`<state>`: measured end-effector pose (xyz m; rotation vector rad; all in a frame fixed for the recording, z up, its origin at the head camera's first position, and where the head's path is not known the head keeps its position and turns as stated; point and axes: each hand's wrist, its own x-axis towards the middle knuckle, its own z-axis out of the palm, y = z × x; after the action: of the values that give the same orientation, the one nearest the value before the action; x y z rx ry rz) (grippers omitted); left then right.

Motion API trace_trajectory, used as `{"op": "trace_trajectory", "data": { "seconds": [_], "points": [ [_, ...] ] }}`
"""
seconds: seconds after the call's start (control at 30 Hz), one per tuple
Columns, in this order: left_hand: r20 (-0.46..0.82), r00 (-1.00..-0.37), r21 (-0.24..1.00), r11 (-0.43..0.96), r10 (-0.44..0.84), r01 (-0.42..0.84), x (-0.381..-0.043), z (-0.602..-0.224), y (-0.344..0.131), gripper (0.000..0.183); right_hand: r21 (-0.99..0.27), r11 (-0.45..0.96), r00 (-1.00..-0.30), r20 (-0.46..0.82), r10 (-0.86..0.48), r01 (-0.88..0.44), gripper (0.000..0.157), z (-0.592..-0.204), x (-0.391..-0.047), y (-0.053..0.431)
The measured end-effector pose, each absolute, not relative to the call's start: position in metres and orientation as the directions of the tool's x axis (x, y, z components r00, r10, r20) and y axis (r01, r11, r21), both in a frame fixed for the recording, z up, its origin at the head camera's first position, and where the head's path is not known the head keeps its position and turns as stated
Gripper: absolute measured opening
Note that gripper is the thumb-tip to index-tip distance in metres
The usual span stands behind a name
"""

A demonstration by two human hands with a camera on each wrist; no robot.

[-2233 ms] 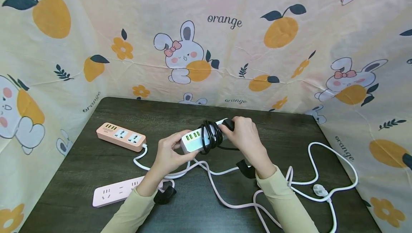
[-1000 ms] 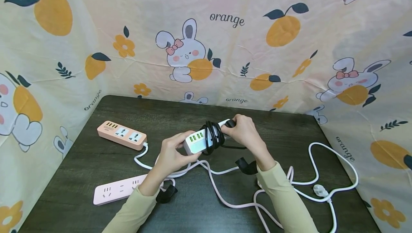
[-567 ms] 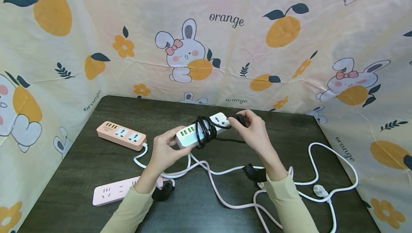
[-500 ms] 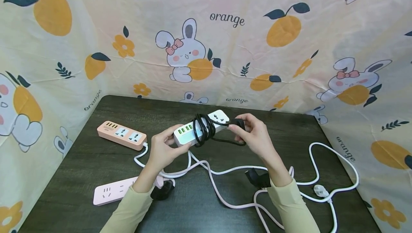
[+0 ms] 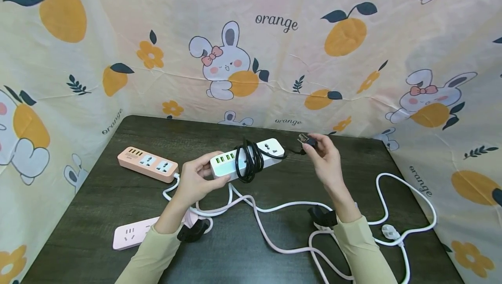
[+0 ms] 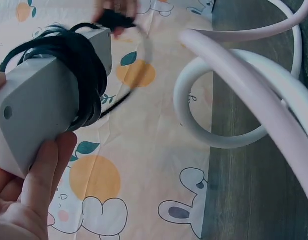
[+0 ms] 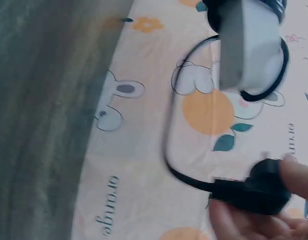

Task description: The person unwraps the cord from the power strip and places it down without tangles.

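Note:
A white power strip (image 5: 273, 148) with green USB ports and sockets is held up over the middle of the table. My left hand (image 5: 196, 184) grips its near left end, thumb below and fingers behind. Black cord (image 5: 248, 162) is wound several times round the strip's middle. To the right of the strip, my right hand (image 5: 327, 160) pinches the black plug (image 5: 308, 140), whose metal prongs point up and left. A loose length of cord runs from the wound part to the plug (image 7: 254, 192), curving freely in the right wrist view.
An orange-pink power strip (image 5: 147, 165) lies at the table's left. Nearer the front is a pale pink one (image 5: 133, 234), partly behind my left forearm. White and pinkish cables (image 5: 266, 236) loop across the middle and right, with a white plug (image 5: 390, 232) among them. Printed cloth (image 5: 290, 57) hangs behind.
My right hand has drawn the plug away from the strip's far end, rightward, and turned it so the prongs show. More cord spans the gap. The left hand has shifted slightly left with the strip.

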<state>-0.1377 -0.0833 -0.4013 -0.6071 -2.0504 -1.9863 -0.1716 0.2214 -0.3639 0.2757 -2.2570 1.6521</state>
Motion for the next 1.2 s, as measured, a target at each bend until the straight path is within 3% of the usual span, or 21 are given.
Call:
{"op": "trace_trajectory", "data": {
  "seconds": [0.23, 0.33, 0.47, 0.57, 0.7, 0.8, 0.9, 1.07, 1.2],
  "points": [
    [0.434, -0.892, 0.898, 0.021, 0.126, 0.439, -0.14, -0.405, -0.082, 0.052, -0.741, -0.019, -0.741, 0.671, 0.027, -0.672, 0.029, -0.339, -0.164, 0.226],
    [0.434, -0.895, 0.898, 0.022, 0.099, 0.438, -0.142, -0.406, -0.083, 0.051, -0.695, -0.141, -0.702, 0.712, 0.0, -0.705, 0.03, -0.332, -0.155, 0.23],
    [0.449, -0.892, 0.893, 0.015, 0.049, 0.45, -0.143, -0.407, -0.085, 0.05, -0.702, -0.196, -0.703, 0.707, -0.08, -0.684, 0.031, -0.334, -0.143, 0.241],
    [0.456, -0.89, 0.89, 0.005, 0.008, 0.456, -0.145, -0.407, -0.088, 0.049, -0.774, -0.111, -0.76, 0.634, -0.145, -0.624, 0.027, -0.343, -0.136, 0.252],
    [0.463, -0.886, 0.886, -0.008, -0.023, 0.463, -0.145, -0.404, -0.093, 0.047, -0.877, 0.165, -0.888, 0.421, -0.187, -0.451, 0.024, -0.357, -0.134, 0.264],
    [0.474, -0.881, 0.88, -0.012, -0.009, 0.474, -0.145, -0.401, -0.095, 0.048, -0.868, 0.375, -0.945, 0.278, -0.175, -0.325, 0.024, -0.368, -0.14, 0.267],
    [0.478, -0.878, 0.878, -0.027, 0.022, 0.477, -0.143, -0.4, -0.094, 0.049, -0.836, 0.489, -0.968, 0.216, -0.127, -0.25, 0.027, -0.374, -0.15, 0.266],
    [0.477, -0.876, 0.879, -0.059, 0.07, 0.474, -0.139, -0.399, -0.089, 0.051, -0.832, 0.525, -0.981, 0.193, -0.025, -0.177, 0.033, -0.366, -0.171, 0.258],
    [0.483, -0.869, 0.875, -0.053, 0.107, 0.481, -0.139, -0.4, -0.086, 0.051, -0.859, 0.459, -0.96, 0.275, 0.047, -0.224, 0.033, -0.357, -0.188, 0.252]
  ]
}}
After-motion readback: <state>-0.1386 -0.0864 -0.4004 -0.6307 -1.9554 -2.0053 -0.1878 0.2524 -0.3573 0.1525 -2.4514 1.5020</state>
